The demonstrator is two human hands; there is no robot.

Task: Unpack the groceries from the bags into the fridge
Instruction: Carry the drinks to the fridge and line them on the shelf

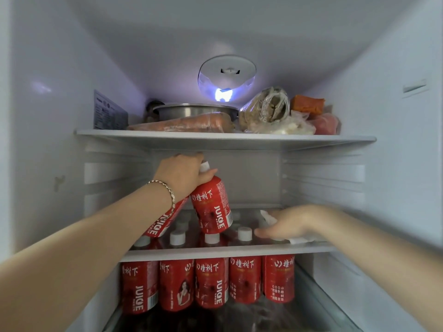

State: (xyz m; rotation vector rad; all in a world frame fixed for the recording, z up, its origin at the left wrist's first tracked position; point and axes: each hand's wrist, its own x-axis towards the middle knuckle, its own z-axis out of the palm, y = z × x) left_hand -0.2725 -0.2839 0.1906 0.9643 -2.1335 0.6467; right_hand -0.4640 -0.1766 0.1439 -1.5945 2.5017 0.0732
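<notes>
Here, left hand (181, 174) around juice bottle (211, 207).

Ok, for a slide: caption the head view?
Left hand grips a red juice bottle by its neck at the middle shelf; right hand rests on a white cloth.

- Glossy red plastic labels wrap the juice bottles (211, 204).
- Brushed metal pot (191, 111), far shelf.
- Clear glass shelf (225, 251), smooth.
- Crinkled plastic wrap (266, 109) right.
</notes>
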